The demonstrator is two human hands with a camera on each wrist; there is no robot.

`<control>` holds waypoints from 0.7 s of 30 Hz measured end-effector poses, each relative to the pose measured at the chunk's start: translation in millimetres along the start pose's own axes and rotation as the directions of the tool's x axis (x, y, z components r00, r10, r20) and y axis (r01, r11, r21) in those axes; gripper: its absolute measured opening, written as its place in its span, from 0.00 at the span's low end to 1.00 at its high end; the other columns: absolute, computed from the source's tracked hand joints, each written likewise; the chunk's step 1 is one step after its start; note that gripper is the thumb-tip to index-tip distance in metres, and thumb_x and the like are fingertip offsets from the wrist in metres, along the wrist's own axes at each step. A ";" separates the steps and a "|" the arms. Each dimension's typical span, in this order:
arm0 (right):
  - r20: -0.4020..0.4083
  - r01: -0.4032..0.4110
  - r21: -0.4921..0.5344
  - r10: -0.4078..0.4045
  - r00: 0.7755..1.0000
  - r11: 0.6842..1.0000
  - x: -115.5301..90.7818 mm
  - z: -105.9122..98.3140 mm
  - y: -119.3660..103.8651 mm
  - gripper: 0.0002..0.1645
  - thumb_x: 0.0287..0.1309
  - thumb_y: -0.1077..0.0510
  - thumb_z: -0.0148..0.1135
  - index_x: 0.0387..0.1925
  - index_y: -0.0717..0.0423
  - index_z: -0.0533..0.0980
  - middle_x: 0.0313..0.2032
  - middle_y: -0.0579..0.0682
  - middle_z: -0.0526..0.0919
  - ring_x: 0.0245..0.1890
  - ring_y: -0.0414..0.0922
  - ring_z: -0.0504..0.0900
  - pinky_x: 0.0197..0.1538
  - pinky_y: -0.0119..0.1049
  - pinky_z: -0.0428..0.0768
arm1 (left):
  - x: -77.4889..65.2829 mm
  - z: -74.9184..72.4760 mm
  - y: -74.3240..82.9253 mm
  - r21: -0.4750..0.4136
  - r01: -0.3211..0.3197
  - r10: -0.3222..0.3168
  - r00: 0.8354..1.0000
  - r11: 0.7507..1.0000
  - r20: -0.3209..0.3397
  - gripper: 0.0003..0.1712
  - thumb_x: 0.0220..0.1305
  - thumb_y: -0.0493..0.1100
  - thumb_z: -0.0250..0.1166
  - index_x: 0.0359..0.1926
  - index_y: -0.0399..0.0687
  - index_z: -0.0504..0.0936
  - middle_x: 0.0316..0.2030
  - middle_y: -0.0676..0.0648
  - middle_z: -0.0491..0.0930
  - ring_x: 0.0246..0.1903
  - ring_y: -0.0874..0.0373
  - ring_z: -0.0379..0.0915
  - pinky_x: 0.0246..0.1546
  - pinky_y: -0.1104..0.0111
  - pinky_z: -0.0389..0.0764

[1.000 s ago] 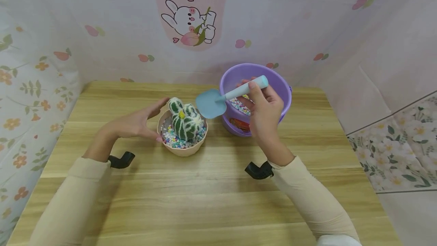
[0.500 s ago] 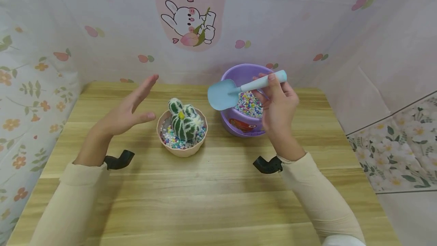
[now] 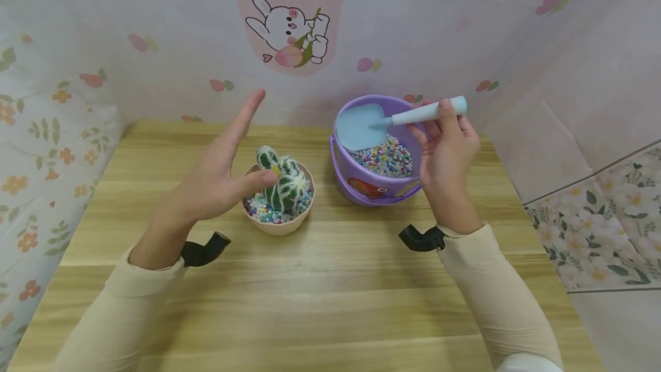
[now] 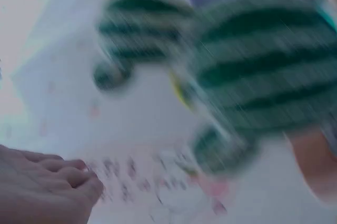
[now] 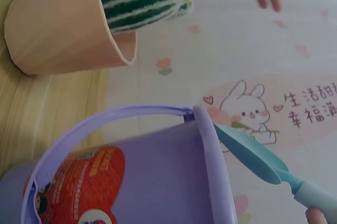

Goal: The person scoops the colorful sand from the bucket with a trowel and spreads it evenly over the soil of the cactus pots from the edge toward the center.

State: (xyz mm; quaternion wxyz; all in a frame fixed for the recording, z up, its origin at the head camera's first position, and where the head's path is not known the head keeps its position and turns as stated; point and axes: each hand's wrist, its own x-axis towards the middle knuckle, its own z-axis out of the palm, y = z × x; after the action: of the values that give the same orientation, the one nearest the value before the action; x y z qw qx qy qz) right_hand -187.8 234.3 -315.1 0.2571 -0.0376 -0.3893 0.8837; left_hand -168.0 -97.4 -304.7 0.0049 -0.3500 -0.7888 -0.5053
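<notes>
My right hand (image 3: 448, 151) grips the pale handle of a light-blue toy shovel (image 3: 364, 126), whose blade hangs over the left rim of a purple bucket (image 3: 338, 159). Multicoloured pebbles (image 3: 387, 157) lie inside the bucket. In the right wrist view the shovel (image 5: 253, 153) shows just beyond the bucket's rim. A green-and-white knitted cactus (image 3: 285, 191) stands in a pale pink pot (image 3: 279, 227) with pebbles round its base. My left hand (image 3: 214, 179), fingers straight and thumb out, hovers at the pot's left; its thumb overlaps the cactus in the head view. The left wrist view is blurred.
A wooden table (image 3: 310, 297) carries the pot and bucket. Behind it hangs a printed white cloth (image 3: 181, 33) with a rabbit drawing, and floral cloth covers the sides. The bucket's handle (image 5: 105, 113) hangs down along its front.
My right hand has moved right with the shovel, from beside the cactus to over the bucket. My left hand drew away from the pot, then rose and came back towards the right.
</notes>
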 end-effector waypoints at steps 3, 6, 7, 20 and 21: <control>-0.014 0.007 0.000 -0.007 1.000 1.000 3.4 -2.0 -2.4 0.16 0.58 0.60 0.68 0.36 0.71 0.74 0.32 0.63 0.81 0.36 0.56 0.87 0.42 0.49 0.82 | 7.2 14.3 15.2 0.015 -0.019 0.019 1.000 1.000 0.012 0.58 0.58 0.71 0.61 0.78 0.61 0.37 0.76 0.61 0.38 0.75 0.64 0.33 0.73 0.52 0.42; -0.028 0.008 -0.004 -0.008 1.000 1.000 6.9 -3.2 -4.4 0.15 0.58 0.60 0.68 0.37 0.70 0.74 0.32 0.62 0.80 0.35 0.55 0.87 0.43 0.50 0.82 | 12.3 30.6 28.6 0.037 -0.016 0.015 0.999 0.999 0.038 0.61 0.56 0.76 0.57 0.78 0.61 0.34 0.76 0.62 0.35 0.75 0.65 0.32 0.74 0.54 0.43; -0.034 0.006 -0.005 -0.006 0.999 1.000 8.0 -3.9 -5.5 0.16 0.58 0.60 0.68 0.37 0.70 0.74 0.31 0.61 0.80 0.35 0.55 0.86 0.44 0.50 0.82 | 13.7 36.4 32.4 0.038 -0.014 0.012 0.999 0.999 0.046 0.62 0.55 0.77 0.56 0.77 0.61 0.33 0.76 0.62 0.33 0.75 0.65 0.32 0.74 0.54 0.44; -0.124 -0.016 -0.015 0.014 0.992 1.000 24.4 -15.8 -12.0 0.15 0.59 0.61 0.67 0.39 0.68 0.74 0.31 0.60 0.81 0.36 0.55 0.86 0.46 0.50 0.82 | 21.7 114.2 45.3 0.001 -0.009 0.009 0.999 1.000 -0.047 0.75 0.48 0.57 0.77 0.76 0.55 0.26 0.76 0.58 0.23 0.75 0.62 0.22 0.71 0.48 0.46; -0.131 -0.020 -0.011 0.018 0.991 1.000 25.2 -17.0 -12.0 0.14 0.59 0.61 0.67 0.39 0.68 0.74 0.31 0.59 0.81 0.36 0.55 0.86 0.46 0.50 0.82 | 22.5 119.2 42.2 -0.002 0.002 -0.002 0.998 1.000 -0.064 0.75 0.48 0.57 0.77 0.76 0.56 0.26 0.76 0.58 0.23 0.75 0.61 0.22 0.71 0.47 0.47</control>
State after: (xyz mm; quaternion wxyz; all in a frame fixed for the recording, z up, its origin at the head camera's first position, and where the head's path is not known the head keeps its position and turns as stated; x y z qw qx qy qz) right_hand -199.9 264.6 -315.1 0.2733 -0.1008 -0.3765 0.8794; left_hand -120.3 20.6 -321.4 0.0293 -0.3330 -0.7881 -0.5168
